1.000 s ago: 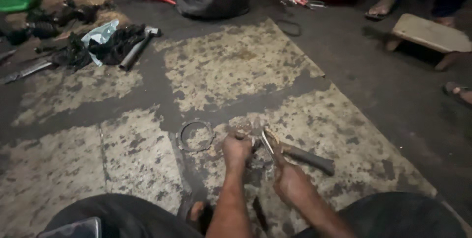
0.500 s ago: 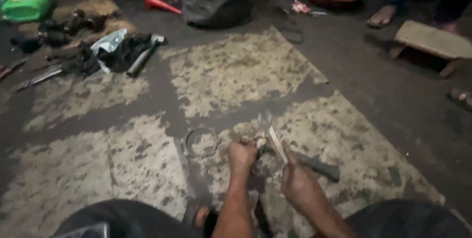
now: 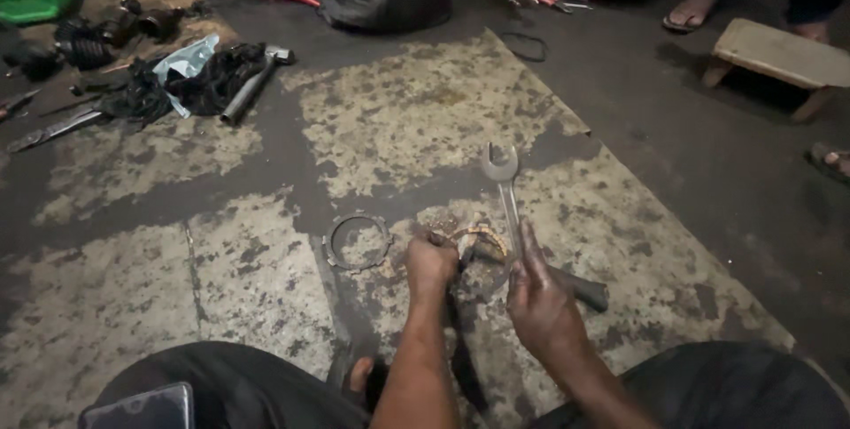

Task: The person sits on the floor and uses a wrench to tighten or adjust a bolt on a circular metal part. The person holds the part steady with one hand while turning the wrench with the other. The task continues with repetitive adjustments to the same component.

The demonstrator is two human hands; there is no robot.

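A toothed metal ring [image 3: 357,241] lies flat on the stained floor mat [image 3: 416,119], just left of your hands. Your left hand [image 3: 431,262] is clenched on a rusty round part [image 3: 478,243] resting on the mat between your knees. Your right hand [image 3: 538,298] grips a spanner [image 3: 506,190], open end pointing up, just above that part.

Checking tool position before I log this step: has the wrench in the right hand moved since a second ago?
Yes. The wrench has swung up: its open jaw now points away from the person, well above the toothed ring on the floor. The right hand holds its lower end.
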